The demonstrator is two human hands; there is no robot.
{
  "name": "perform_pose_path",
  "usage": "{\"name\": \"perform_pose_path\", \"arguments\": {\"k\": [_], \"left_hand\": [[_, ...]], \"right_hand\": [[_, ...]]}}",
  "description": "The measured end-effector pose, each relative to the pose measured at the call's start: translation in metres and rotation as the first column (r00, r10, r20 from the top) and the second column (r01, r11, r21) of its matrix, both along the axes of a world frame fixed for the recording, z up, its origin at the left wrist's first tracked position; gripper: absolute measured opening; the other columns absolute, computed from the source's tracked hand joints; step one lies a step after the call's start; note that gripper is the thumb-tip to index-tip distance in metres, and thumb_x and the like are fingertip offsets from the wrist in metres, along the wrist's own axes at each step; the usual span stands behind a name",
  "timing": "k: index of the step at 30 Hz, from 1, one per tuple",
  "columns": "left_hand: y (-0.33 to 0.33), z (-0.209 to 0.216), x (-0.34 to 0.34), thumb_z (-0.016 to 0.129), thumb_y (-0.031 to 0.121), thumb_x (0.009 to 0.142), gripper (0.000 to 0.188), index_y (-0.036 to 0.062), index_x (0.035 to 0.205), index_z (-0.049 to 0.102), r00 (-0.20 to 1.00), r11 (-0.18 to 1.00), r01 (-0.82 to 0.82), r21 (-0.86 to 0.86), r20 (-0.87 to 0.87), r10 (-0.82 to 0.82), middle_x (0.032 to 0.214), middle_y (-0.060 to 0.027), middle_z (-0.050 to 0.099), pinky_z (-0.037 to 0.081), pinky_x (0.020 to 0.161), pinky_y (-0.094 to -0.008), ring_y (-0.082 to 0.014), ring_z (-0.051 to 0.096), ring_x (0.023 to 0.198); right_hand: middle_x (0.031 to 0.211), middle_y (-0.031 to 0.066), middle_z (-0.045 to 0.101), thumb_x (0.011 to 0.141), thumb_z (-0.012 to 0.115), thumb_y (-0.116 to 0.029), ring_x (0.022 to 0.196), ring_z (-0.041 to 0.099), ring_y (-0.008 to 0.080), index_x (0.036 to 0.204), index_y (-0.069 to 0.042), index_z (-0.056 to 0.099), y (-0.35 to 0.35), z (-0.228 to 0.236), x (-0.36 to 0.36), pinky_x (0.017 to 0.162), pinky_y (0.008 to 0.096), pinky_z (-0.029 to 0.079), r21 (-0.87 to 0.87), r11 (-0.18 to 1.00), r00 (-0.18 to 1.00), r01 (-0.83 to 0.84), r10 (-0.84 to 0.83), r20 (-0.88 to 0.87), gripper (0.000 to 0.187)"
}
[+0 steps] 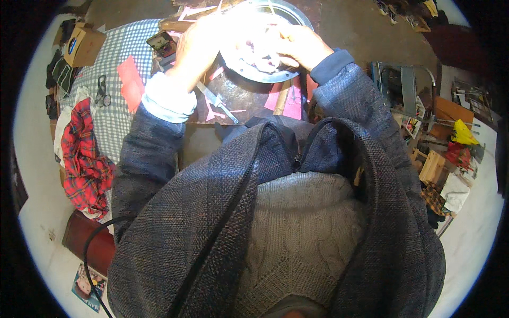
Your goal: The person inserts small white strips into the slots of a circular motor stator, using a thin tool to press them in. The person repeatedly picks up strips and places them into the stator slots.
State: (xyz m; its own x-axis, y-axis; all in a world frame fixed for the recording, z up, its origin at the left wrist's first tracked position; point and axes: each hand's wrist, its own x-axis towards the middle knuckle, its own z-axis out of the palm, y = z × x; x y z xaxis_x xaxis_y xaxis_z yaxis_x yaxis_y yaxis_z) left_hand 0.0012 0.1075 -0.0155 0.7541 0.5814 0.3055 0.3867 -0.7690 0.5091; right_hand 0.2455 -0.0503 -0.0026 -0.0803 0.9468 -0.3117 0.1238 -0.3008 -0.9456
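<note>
A round metal ring frame lies on a dark worktop at the top of the view, brightly lit and washed out inside. My left hand rests on its left rim, fingers curled over pale material I cannot make out. My right hand is on the ring's right side, fingers bent inward onto the same pale stuff. Whether either hand grips something is hidden by glare. A craft knife lies on the worktop just below my left wrist.
Pink paper scraps and a wooden handle lie by the ring. A checked cloth at left carries scissors, a red sheet, a cardboard box and a red tartan cloth. Wooden crates and clutter stand at right.
</note>
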Motion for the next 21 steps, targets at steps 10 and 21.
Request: {"name": "perform_pose_path", "arguments": {"k": [10, 21], "left_hand": [[0.019, 0.009, -0.011, 0.053, 0.015, 0.107, 0.021, 0.0, 0.101, 0.066, 0.915, 0.831, 0.383, -0.403, 0.291, -0.28, 0.085, -0.0082, 0.063, 0.051, 0.073, -0.0297, -0.0194, 0.062, 0.074], [0.023, 0.147, -0.074, 0.054, 0.008, 0.104, 0.018, 0.0052, 0.088, 0.047, 0.517, 0.168, 0.709, -0.685, 0.667, 0.537, 0.075, -0.0008, 0.043, 0.037, 0.052, -0.0252, -0.0081, 0.042, 0.06]], "right_hand": [[0.137, 0.0142, 0.066, 0.103, 0.061, -0.011, 0.118, 0.067, 0.0242, 0.143, -0.003, 0.057, 0.008, 0.006, -0.022, 0.098, 0.0357, 0.057, 0.223, 0.967, 0.89, 0.124, -0.009, -0.455, 0.041], [0.139, 0.0127, 0.063, 0.104, 0.057, -0.009, 0.121, 0.064, 0.0242, 0.145, -0.002, 0.054, 0.044, -0.009, -0.033, 0.099, 0.0372, 0.055, 0.383, 0.924, 0.993, -0.012, 0.056, -0.104, 0.042]]}}
